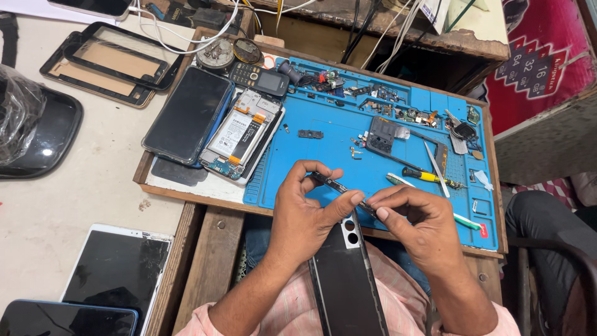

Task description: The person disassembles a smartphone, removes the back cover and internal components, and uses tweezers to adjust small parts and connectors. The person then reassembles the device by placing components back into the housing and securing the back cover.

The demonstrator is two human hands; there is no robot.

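Note:
My left hand [306, 208] and my right hand [415, 225] meet over the front edge of the blue work mat [336, 158]. Between their fingertips they pinch a thin dark strip-like part [339, 186], tilted from upper left to lower right. Below them a black phone back cover [347, 277] with camera holes rests on my lap, its top under my left thumb. An opened phone [241, 137] with its battery showing lies on the mat's left edge.
A yellow-handled screwdriver [426, 177], tweezers [436, 163], a dark phone part [382, 135] and several small components lie on the mat. A black phone [188, 115], a small keypad phone [258, 79], screen frames [102, 62] and tablets [118, 270] occupy the left. Another person's leg [550, 224] is at right.

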